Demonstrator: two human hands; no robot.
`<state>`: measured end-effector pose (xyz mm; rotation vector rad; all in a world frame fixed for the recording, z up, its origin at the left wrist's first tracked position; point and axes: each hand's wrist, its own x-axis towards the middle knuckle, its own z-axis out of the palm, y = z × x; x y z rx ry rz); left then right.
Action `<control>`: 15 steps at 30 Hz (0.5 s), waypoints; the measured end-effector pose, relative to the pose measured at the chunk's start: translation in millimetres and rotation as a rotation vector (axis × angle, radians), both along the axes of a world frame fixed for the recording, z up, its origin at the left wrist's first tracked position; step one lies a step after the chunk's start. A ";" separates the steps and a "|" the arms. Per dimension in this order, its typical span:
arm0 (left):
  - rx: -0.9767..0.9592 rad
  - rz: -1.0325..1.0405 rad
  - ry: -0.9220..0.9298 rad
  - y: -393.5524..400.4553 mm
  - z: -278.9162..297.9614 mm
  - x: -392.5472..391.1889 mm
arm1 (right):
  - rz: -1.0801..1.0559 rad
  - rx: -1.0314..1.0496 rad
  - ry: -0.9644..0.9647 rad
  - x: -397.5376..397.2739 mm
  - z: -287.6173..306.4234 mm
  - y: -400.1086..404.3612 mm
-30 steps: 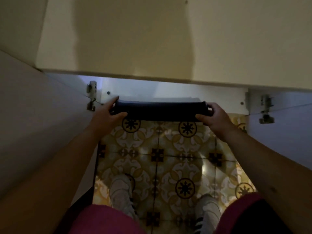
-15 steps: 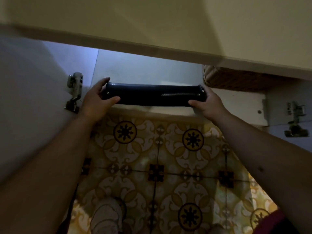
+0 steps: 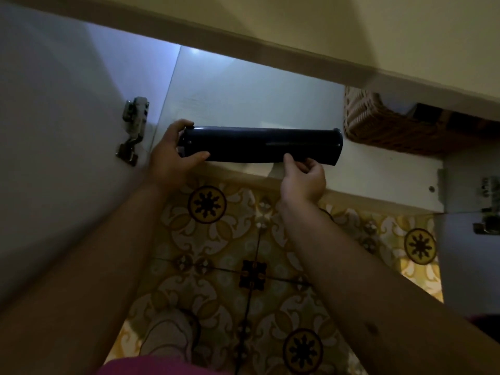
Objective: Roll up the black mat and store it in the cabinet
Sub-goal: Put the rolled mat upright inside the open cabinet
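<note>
The black mat (image 3: 259,144) is rolled into a tight tube and lies crosswise at the front of the white cabinet shelf (image 3: 378,169), inside the open cabinet. My left hand (image 3: 169,155) wraps around the roll's left end, thumb under and fingers over. My right hand (image 3: 303,177) pinches the roll's lower front edge, a little in from its right end. The roll's right tip stands free, close to the wicker basket.
A brown wicker basket (image 3: 384,125) sits on the shelf just right of the roll. The open left door (image 3: 62,131) with its metal hinge (image 3: 134,128) is at the left; another hinge (image 3: 489,207) at the right. The countertop edge (image 3: 270,50) overhangs. Patterned floor tiles (image 3: 243,253) below.
The roll has gone further onto the shelf as the view tilted up. My right hand has slid from the roll's right end to its lower front edge.
</note>
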<state>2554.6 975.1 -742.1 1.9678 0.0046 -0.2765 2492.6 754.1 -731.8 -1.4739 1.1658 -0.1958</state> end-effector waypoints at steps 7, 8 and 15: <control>-0.018 0.171 -0.042 -18.3 -6.1 -19.3 | 0.269 -0.011 -0.039 51.4 11.4 25.0; -0.015 0.208 -0.030 -22.3 -6.2 -20.7 | 0.314 -0.049 -0.024 62.1 12.1 28.8; -0.017 0.355 0.033 -32.0 -9.8 -10.9 | 0.385 -0.150 -0.026 108.3 11.2 55.6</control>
